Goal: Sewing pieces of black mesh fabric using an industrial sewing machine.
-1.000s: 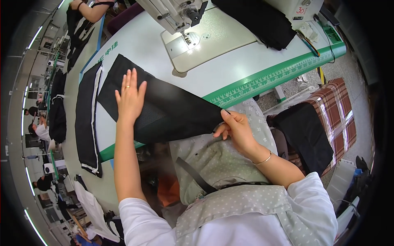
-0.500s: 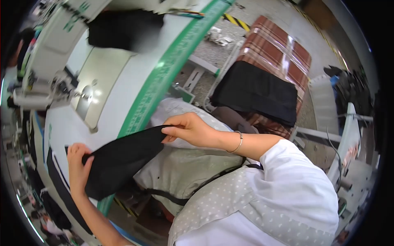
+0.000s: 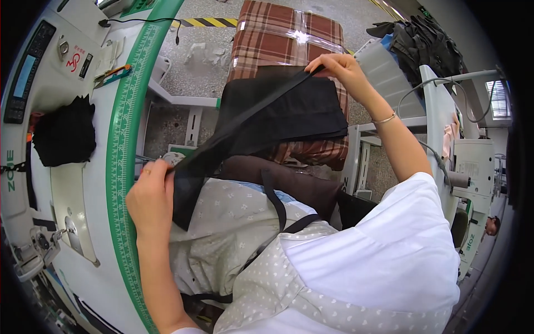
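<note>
A piece of black fabric [image 3: 245,119] stretches slantwise between my hands, its upper edge pulled taut. My left hand [image 3: 151,192] pinches the lower left corner, close to the table's green edge. Farther right and higher up, my right hand [image 3: 340,71] grips the other corner between thumb and fingers. Under the stretched piece lies a stack of folded black fabric [image 3: 311,111], partly covered by it. That stack rests on a bundle wrapped in brown plaid cloth [image 3: 267,36] and clear tape.
At left stands a sewing machine [image 3: 33,72] on a white table with a green ruler edge [image 3: 125,128]. Black cut pieces [image 3: 65,133] lie on that table, near an orange-handled cutter [image 3: 114,75]. Dark garments [image 3: 423,50] are heaped at the far right, beside a metal frame [image 3: 445,111].
My hands have swung right with the fabric, away from the sewing table to over the plaid bundle. The right hand has moved farther out, and the view has turned right.
</note>
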Demonstrator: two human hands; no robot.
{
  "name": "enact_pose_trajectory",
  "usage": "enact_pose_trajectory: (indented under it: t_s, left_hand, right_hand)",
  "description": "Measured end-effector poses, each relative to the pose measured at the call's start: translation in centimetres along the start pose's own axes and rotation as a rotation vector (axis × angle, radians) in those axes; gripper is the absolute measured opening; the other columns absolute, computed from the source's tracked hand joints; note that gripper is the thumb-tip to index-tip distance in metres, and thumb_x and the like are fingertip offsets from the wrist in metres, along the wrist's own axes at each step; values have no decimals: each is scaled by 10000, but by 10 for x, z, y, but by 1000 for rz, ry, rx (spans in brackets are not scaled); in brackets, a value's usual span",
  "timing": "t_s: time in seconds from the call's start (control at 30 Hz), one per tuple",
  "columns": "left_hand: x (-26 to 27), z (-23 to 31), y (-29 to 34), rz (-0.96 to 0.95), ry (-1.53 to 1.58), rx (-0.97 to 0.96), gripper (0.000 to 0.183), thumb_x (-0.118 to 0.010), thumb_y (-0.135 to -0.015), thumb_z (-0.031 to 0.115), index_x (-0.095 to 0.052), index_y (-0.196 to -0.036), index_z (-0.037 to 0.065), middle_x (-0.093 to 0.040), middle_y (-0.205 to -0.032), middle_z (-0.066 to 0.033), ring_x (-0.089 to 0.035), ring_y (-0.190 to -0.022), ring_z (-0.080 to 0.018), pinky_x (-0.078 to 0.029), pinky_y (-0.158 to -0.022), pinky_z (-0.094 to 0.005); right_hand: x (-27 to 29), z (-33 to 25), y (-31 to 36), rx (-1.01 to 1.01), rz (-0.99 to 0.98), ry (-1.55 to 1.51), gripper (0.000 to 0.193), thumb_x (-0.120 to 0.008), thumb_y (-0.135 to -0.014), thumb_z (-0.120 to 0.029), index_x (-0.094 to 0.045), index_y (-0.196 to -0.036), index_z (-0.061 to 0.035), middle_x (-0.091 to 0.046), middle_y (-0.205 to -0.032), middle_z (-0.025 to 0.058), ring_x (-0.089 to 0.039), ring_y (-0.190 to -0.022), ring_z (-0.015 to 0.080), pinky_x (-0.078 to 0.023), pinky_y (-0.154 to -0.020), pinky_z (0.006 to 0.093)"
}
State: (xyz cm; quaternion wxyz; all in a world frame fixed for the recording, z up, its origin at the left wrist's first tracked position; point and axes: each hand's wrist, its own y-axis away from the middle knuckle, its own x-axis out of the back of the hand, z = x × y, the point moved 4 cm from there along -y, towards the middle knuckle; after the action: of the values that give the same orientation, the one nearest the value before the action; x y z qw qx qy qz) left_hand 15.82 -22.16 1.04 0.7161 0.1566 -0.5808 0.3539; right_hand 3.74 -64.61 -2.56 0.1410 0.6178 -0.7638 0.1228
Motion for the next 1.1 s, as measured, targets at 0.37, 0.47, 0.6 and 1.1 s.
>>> enact_pose_trajectory:
  t_s: [0.37, 0.47, 0.6, 1.1]
  left_hand:
    - [-139, 7, -37, 141, 408, 165, 209, -676, -934, 56, -767, -1100, 147, -746, -1199, -63, -734, -1003, -296, -595, -828, -370]
    - [-197, 1, -26, -74, 380, 138, 248, -664, -926, 28, -752, -1148, 95, -703, -1295, -98, -700, -1101, -318, -571, -914, -399]
    - [-240, -2, -8, -356, 275, 20, 335, -655, -920, 28, -682, -1253, 6, -586, -1463, -122, -597, -1257, -350, -480, -1071, -425]
    - [-241, -3, 4, -348, 497, 126, 400, -634, -925, 33, -636, -1326, 33, -566, -1473, -148, -594, -1266, -360, -481, -1072, -424]
  right_hand:
    - [76, 86, 89, 6, 556, 162, 452, -536, -1072, -270, -690, -792, 51, -757, -929, 127, -687, -910, 173, -520, -884, 306]
    - [43, 131, 122, -220, 451, 371, 342, -601, -1027, -250, -750, -882, 22, -775, -906, 83, -715, -872, 159, -537, -820, 288]
    - [11, 175, 153, -427, 324, 491, 276, -682, -975, -267, -774, -953, -7, -767, -899, 107, -725, -813, 207, -550, -774, 309]
    - [-47, 72, 42, 302, -93, 737, 288, -651, -805, 76, -695, -1060, -51, -706, -1131, 103, -684, -1070, 313, -562, -924, 391]
